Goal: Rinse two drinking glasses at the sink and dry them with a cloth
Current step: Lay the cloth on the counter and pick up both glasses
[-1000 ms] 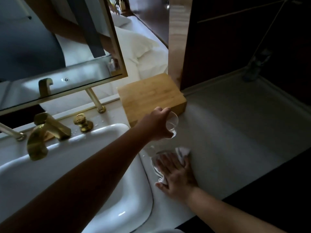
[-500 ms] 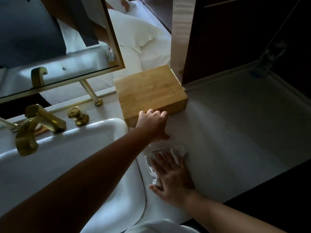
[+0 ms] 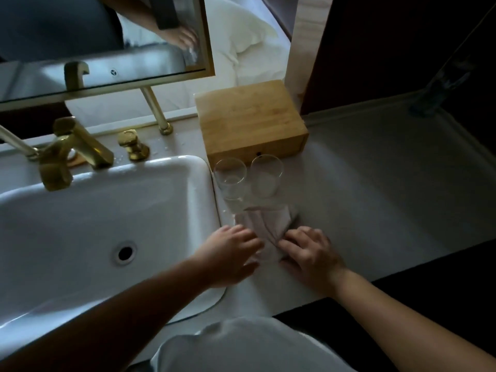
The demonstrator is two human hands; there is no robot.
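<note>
Two drinking glasses, the left glass (image 3: pixel 231 181) and the right glass (image 3: pixel 267 176), stand upright side by side at centre frame on the counter (image 3: pixel 375 200), just before a wooden box (image 3: pixel 249 122) and right of the sink (image 3: pixel 107 210). A crumpled cloth (image 3: pixel 264 224) lies directly below them. The left hand (image 3: pixel 230 253) reaches over the sink rim, fingers spread and loosely extended, tips at the cloth's left edge. The right hand (image 3: pixel 311 253) has its fingers bent on the cloth's right edge; whether it pinches the cloth cannot be told. A brass faucet (image 3: pixel 69 154) stands at left.
</note>
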